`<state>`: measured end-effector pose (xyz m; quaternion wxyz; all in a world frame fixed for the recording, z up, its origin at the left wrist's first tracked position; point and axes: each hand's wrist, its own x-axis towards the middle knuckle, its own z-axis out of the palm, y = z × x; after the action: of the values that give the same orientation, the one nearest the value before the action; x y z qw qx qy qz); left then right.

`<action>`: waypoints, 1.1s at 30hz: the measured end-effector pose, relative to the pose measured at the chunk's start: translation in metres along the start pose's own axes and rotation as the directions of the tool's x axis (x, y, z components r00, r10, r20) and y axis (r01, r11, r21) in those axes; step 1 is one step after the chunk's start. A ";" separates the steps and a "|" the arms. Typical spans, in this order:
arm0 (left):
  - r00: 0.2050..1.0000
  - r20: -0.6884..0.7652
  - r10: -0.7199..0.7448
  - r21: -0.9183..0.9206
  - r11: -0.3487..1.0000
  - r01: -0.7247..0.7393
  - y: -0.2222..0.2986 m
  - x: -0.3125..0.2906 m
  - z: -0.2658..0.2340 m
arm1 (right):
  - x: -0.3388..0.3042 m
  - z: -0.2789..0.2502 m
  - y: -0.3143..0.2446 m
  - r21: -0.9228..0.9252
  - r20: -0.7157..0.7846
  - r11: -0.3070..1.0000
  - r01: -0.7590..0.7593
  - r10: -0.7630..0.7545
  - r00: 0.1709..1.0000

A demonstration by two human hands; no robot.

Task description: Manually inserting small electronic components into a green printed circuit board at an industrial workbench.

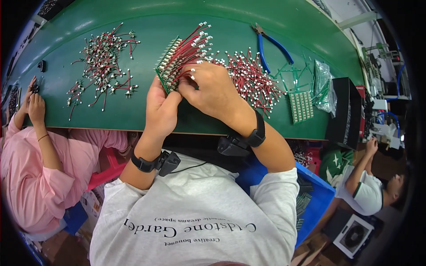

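1. My green circuit-board panel [162, 81] stands steeply tilted in my left hand [160, 111], near the table's [199, 120] front edge, its face crowded with pale fittings [168, 60].
2. Its red wires [188, 48] bunch densely, their white connectors [204, 37] mostly slanting toward the table's far edge, a few beside my right hand [214, 86].

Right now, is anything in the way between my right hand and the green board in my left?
No separate object shows between the right hand and the green board; only the board's red cables crowd in there. The blue-handled cutters lie off to the right. Whether hand and board touch is unclear.
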<state>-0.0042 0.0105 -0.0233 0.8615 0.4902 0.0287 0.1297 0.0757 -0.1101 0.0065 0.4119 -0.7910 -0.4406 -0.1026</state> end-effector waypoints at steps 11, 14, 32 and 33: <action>0.997 -0.068 0.021 0.099 0.995 -0.014 0.000 -0.003 0.005 | -0.004 0.010 0.001 -0.100 -0.020 0.995 0.014 -0.016 1.000; 0.998 -0.057 -0.026 0.037 0.999 0.028 0.001 -0.002 -0.005 | -0.004 0.014 0.004 -0.104 -0.042 0.994 0.024 -0.028 0.999; 0.974 -0.215 0.068 -0.124 0.988 -0.096 0.024 0.011 -0.031 | 0.010 0.015 0.033 -0.227 0.054 0.973 -0.036 0.049 0.997; 0.974 -0.217 0.070 -0.125 0.987 -0.099 0.024 0.010 -0.031 | 0.011 0.013 0.033 -0.183 0.049 0.983 -0.033 0.043 0.998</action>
<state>-0.0043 0.0507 -0.0177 0.8784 0.4151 0.0904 0.2192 0.1054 -0.1027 -0.0143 0.3280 -0.8360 -0.4249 -0.1140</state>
